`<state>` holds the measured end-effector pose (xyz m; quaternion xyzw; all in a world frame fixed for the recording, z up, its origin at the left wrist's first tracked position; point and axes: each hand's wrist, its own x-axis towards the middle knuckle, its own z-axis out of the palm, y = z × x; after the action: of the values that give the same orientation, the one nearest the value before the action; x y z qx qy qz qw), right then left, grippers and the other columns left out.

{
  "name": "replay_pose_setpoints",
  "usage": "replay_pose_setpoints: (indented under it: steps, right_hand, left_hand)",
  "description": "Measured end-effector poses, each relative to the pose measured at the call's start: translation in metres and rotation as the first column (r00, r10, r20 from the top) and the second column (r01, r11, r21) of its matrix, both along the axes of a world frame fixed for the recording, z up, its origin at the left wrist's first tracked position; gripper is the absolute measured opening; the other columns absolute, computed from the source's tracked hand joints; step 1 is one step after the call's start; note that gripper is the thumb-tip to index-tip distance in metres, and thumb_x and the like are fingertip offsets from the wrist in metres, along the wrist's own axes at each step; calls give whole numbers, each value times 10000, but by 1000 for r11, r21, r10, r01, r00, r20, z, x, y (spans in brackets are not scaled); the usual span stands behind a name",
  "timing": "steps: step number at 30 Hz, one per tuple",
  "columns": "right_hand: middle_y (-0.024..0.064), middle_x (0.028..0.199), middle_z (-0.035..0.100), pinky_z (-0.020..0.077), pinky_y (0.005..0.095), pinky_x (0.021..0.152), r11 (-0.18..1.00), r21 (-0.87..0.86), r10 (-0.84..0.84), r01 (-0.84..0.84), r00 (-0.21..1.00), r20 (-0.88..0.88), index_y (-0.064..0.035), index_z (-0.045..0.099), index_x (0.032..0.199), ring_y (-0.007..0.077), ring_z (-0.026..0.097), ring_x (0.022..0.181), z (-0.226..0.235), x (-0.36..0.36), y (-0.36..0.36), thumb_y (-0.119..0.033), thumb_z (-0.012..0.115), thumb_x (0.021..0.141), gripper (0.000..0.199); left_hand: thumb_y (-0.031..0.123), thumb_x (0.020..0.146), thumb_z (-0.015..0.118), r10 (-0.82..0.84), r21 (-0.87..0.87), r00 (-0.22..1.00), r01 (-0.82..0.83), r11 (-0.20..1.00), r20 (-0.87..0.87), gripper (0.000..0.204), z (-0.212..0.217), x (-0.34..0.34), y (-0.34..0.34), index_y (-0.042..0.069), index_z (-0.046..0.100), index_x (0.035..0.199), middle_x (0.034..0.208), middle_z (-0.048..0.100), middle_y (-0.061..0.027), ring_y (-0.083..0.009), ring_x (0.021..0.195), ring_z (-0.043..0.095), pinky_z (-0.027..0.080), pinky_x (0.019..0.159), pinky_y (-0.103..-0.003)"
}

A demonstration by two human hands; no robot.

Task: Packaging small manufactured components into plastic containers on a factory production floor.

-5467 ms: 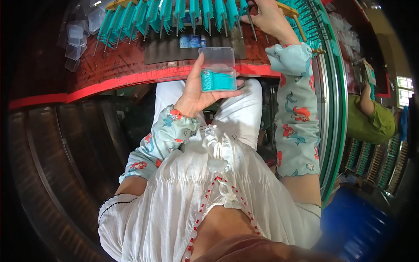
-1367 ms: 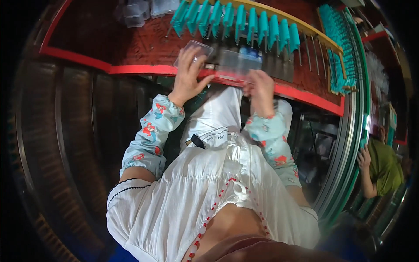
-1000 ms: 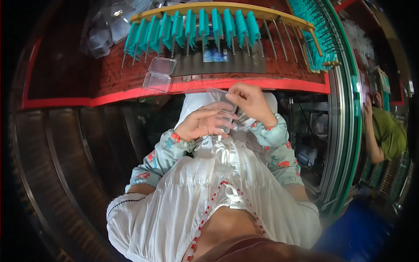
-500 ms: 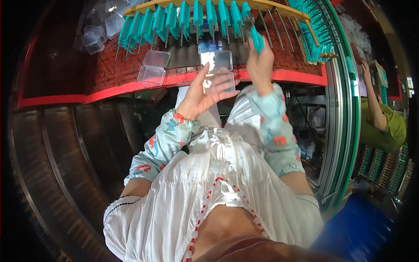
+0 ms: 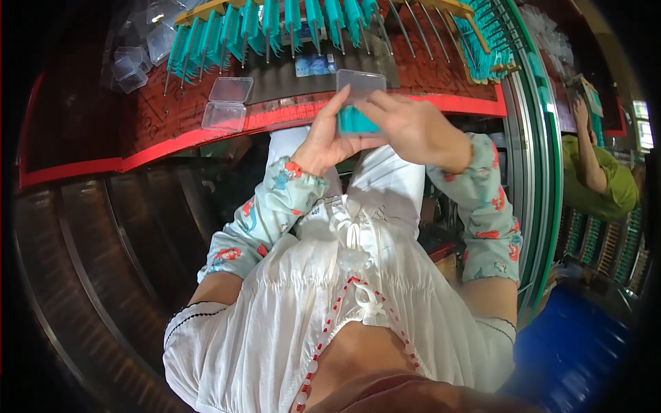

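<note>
In front of my lap my left hand (image 5: 329, 138) holds an unfolded clear plastic box (image 5: 361, 80), thumb on its left side and fingers under it. A teal bundle of thin pieces (image 5: 357, 121) lies in the near half of the box. My right hand (image 5: 420, 127) is bent over the box, its fingers closed down at the bundle's upper edge; the fingertips are partly hidden. Beyond the box, teal bundles (image 5: 251, 31) hang on metal rods from a yellow bar (image 5: 206, 10); several rods on the right are bare.
Another opened clear box (image 5: 226, 113) lies at the red table edge (image 5: 138, 160) on the left. A blue card (image 5: 315, 65) lies on a dark mat. Clear boxes (image 5: 131, 69) are piled at the far left. A co-worker in green (image 5: 599, 179) is beyond the green-edged frame (image 5: 551, 206) at right.
My right hand has come down and left from the rods, bringing the teal bundle into the box. The box has moved slightly right, off the blue card.
</note>
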<state>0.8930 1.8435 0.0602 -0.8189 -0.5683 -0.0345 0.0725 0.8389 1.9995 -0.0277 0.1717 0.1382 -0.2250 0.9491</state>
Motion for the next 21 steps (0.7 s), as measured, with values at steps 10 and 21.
replay_pose_setpoints:
  steps: [10, 21]
  right_hand:
    - [104, 890, 567, 399, 425, 806, 872, 295, -385, 390, 920, -79, -84, 553, 926, 345, 513, 952, 32, 133, 54, -50, 693, 655, 307]
    - [52, 871, 633, 328, 392, 920, 947, 298, -181, 117, 964, 196, -141, 673, 1074, 253, 544, 962, 36, 60, 29, -209, 800, 657, 441]
  left_hand:
    - [563, 930, 471, 103, -263, 992, -79, 962, 79, 630, 4, -17, 24, -20, 555, 1154, 1254, 534, -277, -506, 1163, 507, 405, 969, -670]
    - [605, 906, 484, 112, -53, 985, -120, 991, -128, 736, 11, -10, 28, -25, 464, 1285, 1217, 534, -276, -551, 1116, 512, 398, 966, -675]
